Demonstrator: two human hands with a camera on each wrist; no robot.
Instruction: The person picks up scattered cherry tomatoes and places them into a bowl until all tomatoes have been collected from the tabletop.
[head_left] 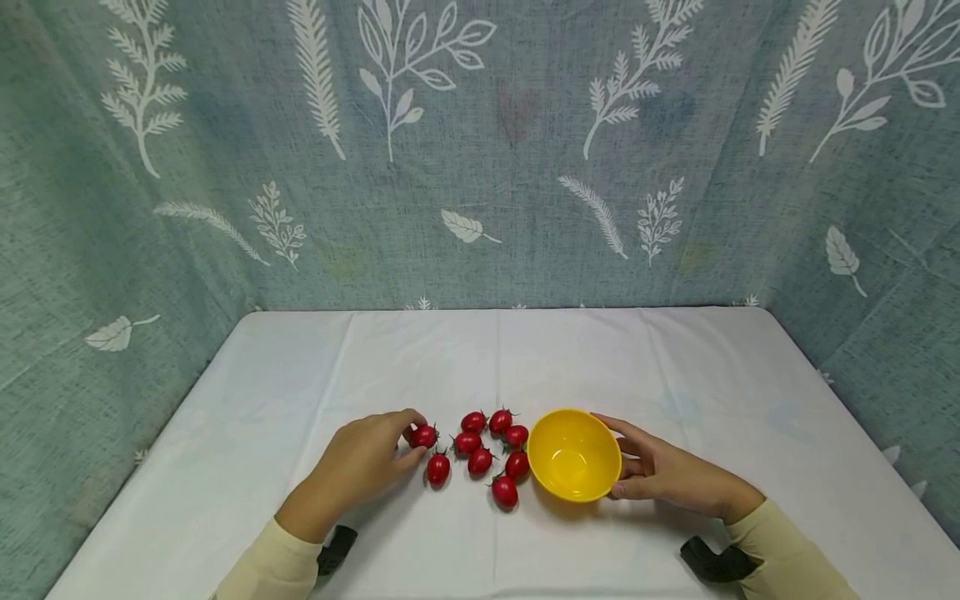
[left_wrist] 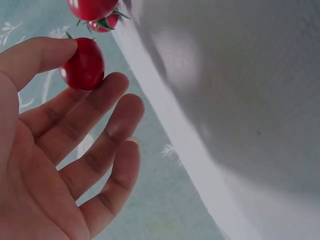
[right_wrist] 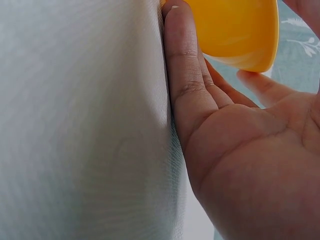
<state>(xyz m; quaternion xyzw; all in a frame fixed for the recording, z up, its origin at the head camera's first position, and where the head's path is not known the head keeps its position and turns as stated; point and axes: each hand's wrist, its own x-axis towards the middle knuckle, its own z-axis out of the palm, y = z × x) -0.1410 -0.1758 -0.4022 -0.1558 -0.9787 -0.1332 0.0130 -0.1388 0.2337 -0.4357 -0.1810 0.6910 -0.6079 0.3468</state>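
Note:
Between thumb and fingertips, my left hand (head_left: 366,460) pinches a red cherry tomato (head_left: 424,437) at the left end of a group of several. The left wrist view shows this pinched tomato (left_wrist: 84,65) close up, the other fingers spread below it. Just under it in the head view lies another cherry tomato (head_left: 438,470). On the right, my right hand (head_left: 667,473) holds the side of a small yellow bowl (head_left: 573,457), with nothing visible inside. The right wrist view has fingers and thumb against the bowl's wall (right_wrist: 235,30).
Several more cherry tomatoes (head_left: 480,461) with green stems lie on the white tablecloth (head_left: 420,358), some close against the bowl's left side. A grey-green curtain (head_left: 480,233) with white leaf prints stands behind the table and along both sides.

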